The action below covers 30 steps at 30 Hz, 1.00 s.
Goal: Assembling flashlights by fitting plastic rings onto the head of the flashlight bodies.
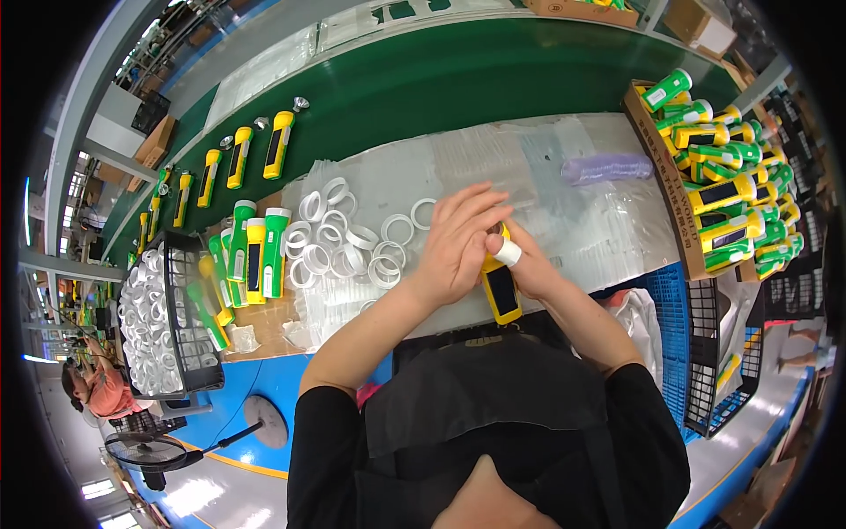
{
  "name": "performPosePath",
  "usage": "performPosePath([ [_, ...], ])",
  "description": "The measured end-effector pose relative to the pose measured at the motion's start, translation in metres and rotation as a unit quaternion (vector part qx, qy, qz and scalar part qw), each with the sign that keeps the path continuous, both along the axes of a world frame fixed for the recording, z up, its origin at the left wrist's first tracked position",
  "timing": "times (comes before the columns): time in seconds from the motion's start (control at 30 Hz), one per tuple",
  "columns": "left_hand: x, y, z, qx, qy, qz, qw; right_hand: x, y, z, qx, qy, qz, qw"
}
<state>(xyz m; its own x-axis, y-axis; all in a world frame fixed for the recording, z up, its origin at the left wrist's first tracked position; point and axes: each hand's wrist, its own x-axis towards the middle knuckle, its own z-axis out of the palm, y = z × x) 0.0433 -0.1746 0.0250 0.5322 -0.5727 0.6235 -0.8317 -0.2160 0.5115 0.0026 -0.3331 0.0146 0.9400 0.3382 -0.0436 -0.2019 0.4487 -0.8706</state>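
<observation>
A yellow flashlight (503, 293) with a black panel is held between my two hands over the near edge of the worktable, its tail end toward me. My left hand (460, 245) lies across the head end, fingers fairly straight and thumb bent against it, hiding that end. My right hand (533, 267) closes around the flashlight from the right side. A white wrap (508, 254) shows on a thumb, apparently the right one. Loose white rings (330, 234) lie to the left of my left hand, the nearest (424, 213) just beside it.
Green and yellow flashlights (256, 256) stand at the left, by a black crate (196, 331) of white rings. More lie along the green belt (397, 97). A cardboard box (674, 176) of flashlights sits at right, near a purplish plastic sleeve (606, 168). A blue crate (667, 331) stands below.
</observation>
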Motion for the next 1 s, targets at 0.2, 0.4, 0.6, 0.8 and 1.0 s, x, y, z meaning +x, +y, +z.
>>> performPosePath([
  [0.2, 0.018, 0.018, 0.015, -0.13, 0.213, 0.133, 0.959, 0.021, -0.006, 0.001, -0.021, -0.099, 0.004, 0.995],
  [0.4, 0.038, 0.053, -0.01, 0.368, 0.107, 0.142, 0.913, 0.037, -0.004, -0.004, -0.024, -0.174, -0.025, 0.984],
  [0.6, 0.044, 0.046, 0.017, -0.23, 0.402, 0.101, 0.881, 0.044, -0.001, -0.004, -0.036, -0.199, -0.003, 0.979],
  [0.8, 0.038, 0.003, 0.043, -0.218, 0.13, 0.034, 0.967, 0.05, 0.009, -0.016, -0.065, -0.22, 0.001, 0.973],
  [1.0, 0.028, -0.004, 0.062, -0.117, 0.135, 0.092, 0.98, 0.049, 0.014, -0.014, -0.012, -0.216, -0.015, 0.976],
])
